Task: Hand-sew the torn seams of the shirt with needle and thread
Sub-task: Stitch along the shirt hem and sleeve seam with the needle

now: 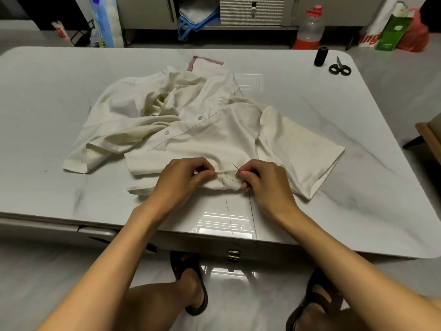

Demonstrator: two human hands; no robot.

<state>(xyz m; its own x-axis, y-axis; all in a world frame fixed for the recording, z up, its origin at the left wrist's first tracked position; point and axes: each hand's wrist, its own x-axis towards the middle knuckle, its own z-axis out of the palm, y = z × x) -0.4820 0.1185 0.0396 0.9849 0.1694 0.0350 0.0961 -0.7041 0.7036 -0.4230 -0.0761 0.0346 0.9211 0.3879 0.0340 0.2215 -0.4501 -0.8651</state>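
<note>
Pale grey glossy worktop (71, 96) w/ rounded corners, filling most of the view. Cream shirt (191, 130) spread crumpled in the centre of it, two white buttons visible along the placket, one short sleeve lying flat toward the right, another folded at the left. Near edge of the fabric bunched up between both hands, close to the front edge of the worktop.

Left hand (183, 177) closed in a pinch on a thin fold of the shirt seam, thumb and forefinger pressed together on the cloth. Right hand (262, 180) also closed, fingertips pinching the same fold from the other side and gripping the needle (235, 166), which sticks up and to the left from the fingers. Both hands just beside each other, w/ a short taut strip of fabric between them.

Dark thread (251, 211) hanging from under the right hand, running down across the worktop toward its front edge; second strand approx. parallel, a little to the left.

At the far right corner of the worktop, well apart from the shirt: black thread spool (320, 56) standing upright, and just beside it small black-handled scissors (339, 67) lying flat.

Below the worktop edge, two feet in dark sandals (191, 283) on the shiny floor.
</note>
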